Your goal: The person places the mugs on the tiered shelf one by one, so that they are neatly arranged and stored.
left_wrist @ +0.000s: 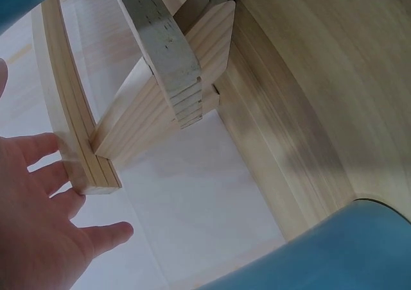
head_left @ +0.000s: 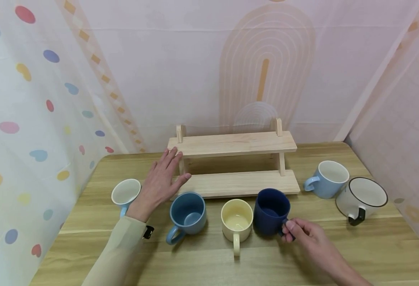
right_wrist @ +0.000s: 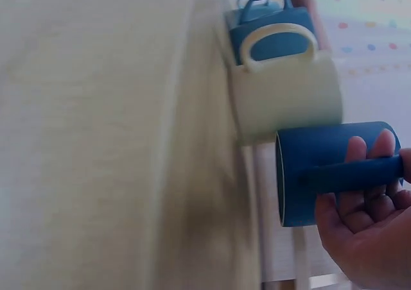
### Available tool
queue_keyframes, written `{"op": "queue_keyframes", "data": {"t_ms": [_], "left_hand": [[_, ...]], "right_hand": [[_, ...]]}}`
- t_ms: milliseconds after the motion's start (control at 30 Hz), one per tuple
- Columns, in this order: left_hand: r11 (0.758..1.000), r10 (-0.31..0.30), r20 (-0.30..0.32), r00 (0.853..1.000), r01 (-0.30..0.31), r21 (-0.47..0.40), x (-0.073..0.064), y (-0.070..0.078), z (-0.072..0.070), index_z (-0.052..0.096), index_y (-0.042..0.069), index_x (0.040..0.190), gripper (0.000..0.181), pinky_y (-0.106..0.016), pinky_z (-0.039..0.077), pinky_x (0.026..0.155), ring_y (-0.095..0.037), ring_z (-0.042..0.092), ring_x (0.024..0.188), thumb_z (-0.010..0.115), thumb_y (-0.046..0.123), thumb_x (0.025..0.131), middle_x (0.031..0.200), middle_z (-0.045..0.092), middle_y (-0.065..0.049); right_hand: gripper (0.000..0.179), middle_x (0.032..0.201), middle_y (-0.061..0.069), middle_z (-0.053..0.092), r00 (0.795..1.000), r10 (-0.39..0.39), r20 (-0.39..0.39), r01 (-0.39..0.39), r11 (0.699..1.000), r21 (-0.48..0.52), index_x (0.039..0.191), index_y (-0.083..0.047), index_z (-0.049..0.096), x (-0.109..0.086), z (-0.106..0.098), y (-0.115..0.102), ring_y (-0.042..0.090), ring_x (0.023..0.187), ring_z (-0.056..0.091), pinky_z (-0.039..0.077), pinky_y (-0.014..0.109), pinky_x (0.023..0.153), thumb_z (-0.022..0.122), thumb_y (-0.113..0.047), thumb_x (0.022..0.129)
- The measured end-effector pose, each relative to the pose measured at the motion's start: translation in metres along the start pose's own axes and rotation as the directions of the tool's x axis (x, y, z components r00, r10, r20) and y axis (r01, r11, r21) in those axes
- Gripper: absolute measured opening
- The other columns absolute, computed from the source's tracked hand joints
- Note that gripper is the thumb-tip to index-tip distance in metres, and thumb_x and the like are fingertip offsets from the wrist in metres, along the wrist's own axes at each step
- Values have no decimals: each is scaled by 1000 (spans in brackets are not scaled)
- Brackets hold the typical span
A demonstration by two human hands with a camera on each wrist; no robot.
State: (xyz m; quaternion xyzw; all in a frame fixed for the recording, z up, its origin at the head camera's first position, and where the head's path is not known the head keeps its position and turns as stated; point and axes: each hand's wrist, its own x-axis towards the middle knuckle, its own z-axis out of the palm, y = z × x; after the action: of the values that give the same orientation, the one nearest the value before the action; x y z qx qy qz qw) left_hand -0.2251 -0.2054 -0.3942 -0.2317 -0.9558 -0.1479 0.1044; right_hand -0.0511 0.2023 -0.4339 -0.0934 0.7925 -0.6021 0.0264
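Note:
My right hand (head_left: 306, 236) holds the handle of a navy blue mug (head_left: 268, 220), its fingers curled round it in the right wrist view. The mug is upright in front of a two-tier wooden shelf rack (head_left: 231, 145). My left hand (head_left: 161, 178) reaches to the rack's left end, fingers spread and fairly straight, fingertips at the edge of the upper board (left_wrist: 83, 168). Close to the navy mug's left side is a pale yellow mug (head_left: 237, 220). A teal blue mug (head_left: 188, 214) stands nearer my left hand, its handle pointing toward me.
Left of my left wrist stands a light blue mug (head_left: 125, 192), partly hidden by the arm. On the right are another light blue mug (head_left: 325, 182) and a white mug (head_left: 361, 196) with a black rim and handle. A patterned curtain (head_left: 177, 71) hangs behind the wooden table (head_left: 209, 262).

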Motion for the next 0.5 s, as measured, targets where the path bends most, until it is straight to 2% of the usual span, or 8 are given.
{"op": "queue_keyframes", "data": {"t_ms": [100, 233, 367, 500], "left_hand": [[1000, -1, 3, 1000, 1, -4, 0, 0, 0, 32, 6, 162, 80, -68, 21, 120, -33, 10, 159, 53, 56, 104, 171, 20, -15], [1000, -4, 6, 1000, 4, -15, 0, 0, 0, 32, 6, 162, 80, -68, 21, 120, -33, 9, 159, 53, 56, 104, 171, 20, -15], [1000, -6, 6, 1000, 6, -22, -1, 1, 0, 32, 6, 162, 79, -68, 21, 120, -33, 8, 159, 53, 55, 104, 171, 20, -14], [1000, 4, -7, 1000, -5, -28, -1, 1, 0, 33, 5, 162, 79, -66, 22, 121, -34, 9, 159, 53, 54, 104, 171, 20, -15]], "right_hand": [[30, 87, 7, 69, 999, -32, -33, 33, 999, 31, 97, 6, 66, 2, -1, -7, 16, 85, 66, 51, 17, 85, 44, -9, 112], [31, 87, 7, 68, 996, -37, -81, 42, 997, 68, 100, 11, 63, 5, -2, -19, 17, 85, 70, 53, 17, 87, 43, -9, 112], [34, 88, 5, 66, 991, -21, -136, 34, 995, 91, 100, 12, 61, 10, -5, -32, 16, 86, 71, 54, 19, 87, 44, -14, 113], [35, 90, 6, 66, 983, -42, -179, 62, 992, 108, 99, 12, 61, 15, -8, -41, 16, 87, 71, 55, 20, 87, 45, -16, 113]]}}
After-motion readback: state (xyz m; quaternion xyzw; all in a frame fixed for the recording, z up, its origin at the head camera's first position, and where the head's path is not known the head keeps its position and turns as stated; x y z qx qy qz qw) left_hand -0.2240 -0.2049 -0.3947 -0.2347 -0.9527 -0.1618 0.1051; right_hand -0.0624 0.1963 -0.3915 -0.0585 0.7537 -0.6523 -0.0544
